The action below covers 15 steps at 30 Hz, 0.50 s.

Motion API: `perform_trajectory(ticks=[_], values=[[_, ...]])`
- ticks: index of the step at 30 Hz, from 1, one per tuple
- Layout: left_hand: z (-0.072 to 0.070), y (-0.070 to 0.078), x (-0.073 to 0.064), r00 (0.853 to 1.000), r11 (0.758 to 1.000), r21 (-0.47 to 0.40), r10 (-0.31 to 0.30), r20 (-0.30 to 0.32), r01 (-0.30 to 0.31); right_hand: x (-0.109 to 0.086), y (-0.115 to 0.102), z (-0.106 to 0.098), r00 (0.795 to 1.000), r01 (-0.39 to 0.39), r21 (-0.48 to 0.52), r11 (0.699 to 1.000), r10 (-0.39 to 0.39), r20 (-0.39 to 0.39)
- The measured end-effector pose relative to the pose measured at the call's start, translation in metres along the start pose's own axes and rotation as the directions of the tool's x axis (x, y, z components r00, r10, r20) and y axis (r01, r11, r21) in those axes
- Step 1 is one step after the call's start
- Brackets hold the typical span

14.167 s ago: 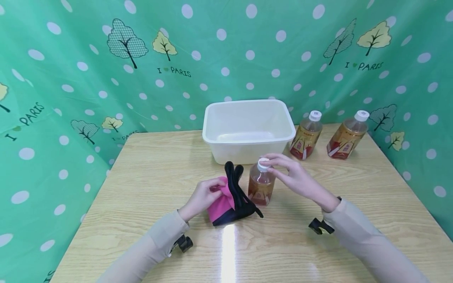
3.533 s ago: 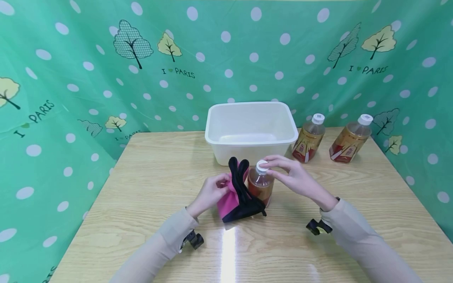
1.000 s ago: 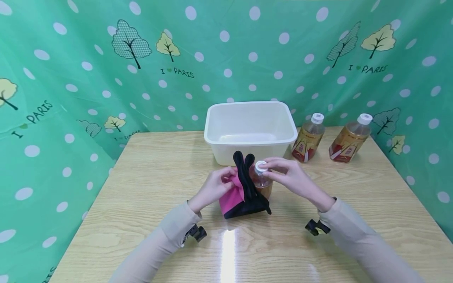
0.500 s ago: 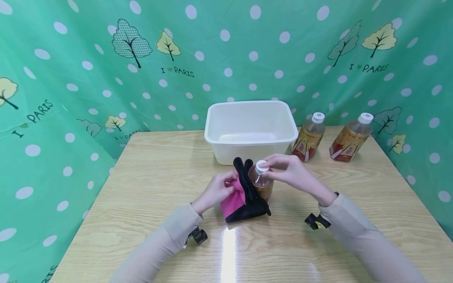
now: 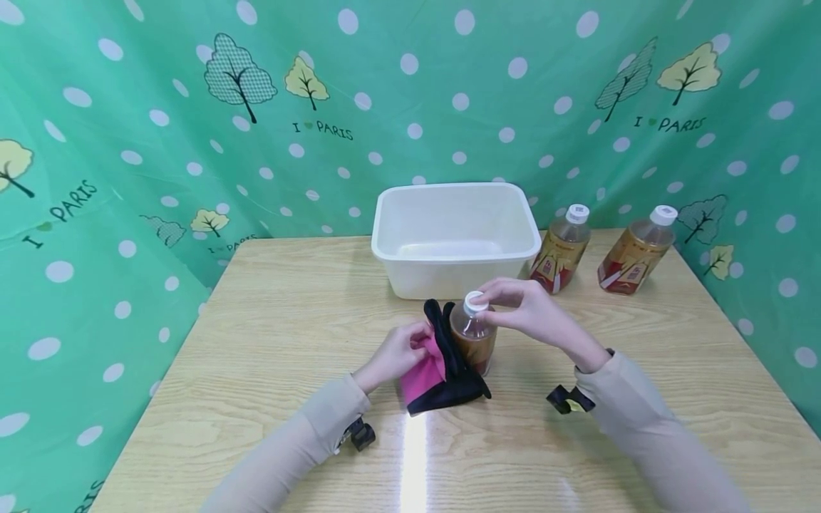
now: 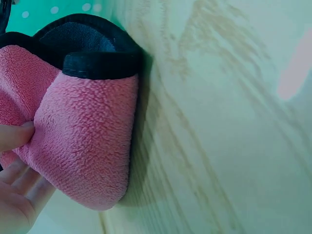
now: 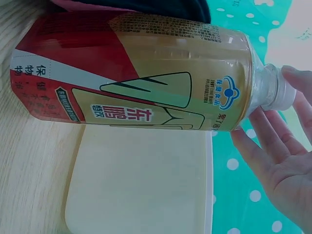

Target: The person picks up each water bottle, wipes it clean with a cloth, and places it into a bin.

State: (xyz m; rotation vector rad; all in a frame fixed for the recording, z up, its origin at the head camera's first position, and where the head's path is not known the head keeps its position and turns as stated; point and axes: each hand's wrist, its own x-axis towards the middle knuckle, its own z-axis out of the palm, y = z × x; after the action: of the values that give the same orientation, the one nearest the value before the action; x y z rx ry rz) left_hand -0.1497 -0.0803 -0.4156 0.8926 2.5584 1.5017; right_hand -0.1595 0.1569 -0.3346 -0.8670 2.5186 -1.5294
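Head view: a capped bottle [image 5: 473, 340] of amber drink stands nearly upright mid-table, a pink-and-black fleece piece [image 5: 450, 372] close against its left, near side. Who holds what?

The left hand [image 5: 399, 350] pinches the pink fleece; the right hand [image 5: 529, 310] grips the bottle's white cap [image 5: 473, 302].

And where does that put the bottle?

Between the two, directly under the right hand's grip. The fleece lies just right of the left hand.

How is this best handled?

Probably with a light, steady hold on the cap, so the bottle doesn't tip, and a gentle, even pull on the fleece; cloth that soft likely buckles if shoved.

Beyond them?

A white bin [image 5: 442, 278] on the far side, with two more bottles [image 5: 559, 254] [image 5: 633, 258] to its right.
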Motion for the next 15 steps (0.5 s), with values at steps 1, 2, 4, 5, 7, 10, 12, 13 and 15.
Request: perform_trajectory(ticks=[1,2,4,5,7,10,12,13,15], values=[[-0.001,0.004,-0.001,1.0,1.0,-0.007,0.007,0.003,-0.007,0.0,0.0,0.0,1.0,0.002,0.002,1.0,-0.002,-0.001],[-0.001,0.004,-0.001,1.0,1.0,-0.014,0.01,0.005,-0.01,0.0,0.0,0.0,1.0,0.005,0.004,1.0,-0.005,-0.003],[-0.001,0.004,-0.001,1.0,1.0,-0.015,0.013,0.009,-0.013,-0.001,0.0,0.001,1.0,0.009,0.005,1.0,-0.009,-0.008],[0.001,0.0,-0.001,1.0,1.0,-0.01,0.003,0.01,-0.002,-0.001,0.0,0.001,1.0,0.012,0.005,1.0,-0.012,-0.011],[0.002,-0.006,0.0,1.0,1.0,0.01,-0.008,0.01,0.008,-0.001,0.0,0.001,1.0,0.015,0.006,1.0,-0.015,-0.014],[0.0,-0.009,0.001,1.0,1.0,0.021,-0.009,0.0,0.009,-0.001,0.0,0.001,1.0,0.017,0.009,1.0,-0.017,-0.011],[-0.002,-0.007,0.002,1.0,1.0,0.014,0.006,-0.013,-0.006,-0.001,0.001,0.001,1.0,0.017,0.014,1.0,-0.017,-0.007],[-0.004,-0.005,0.002,1.0,1.0,0.006,0.012,-0.022,-0.012,-0.001,0.001,0.001,1.0,0.018,0.016,1.0,-0.018,-0.006],[-0.007,0.0,0.004,0.999,1.0,0.001,0.021,-0.036,-0.021,-0.001,0.002,0.001,1.0,0.013,0.021,1.0,-0.013,-0.006]])
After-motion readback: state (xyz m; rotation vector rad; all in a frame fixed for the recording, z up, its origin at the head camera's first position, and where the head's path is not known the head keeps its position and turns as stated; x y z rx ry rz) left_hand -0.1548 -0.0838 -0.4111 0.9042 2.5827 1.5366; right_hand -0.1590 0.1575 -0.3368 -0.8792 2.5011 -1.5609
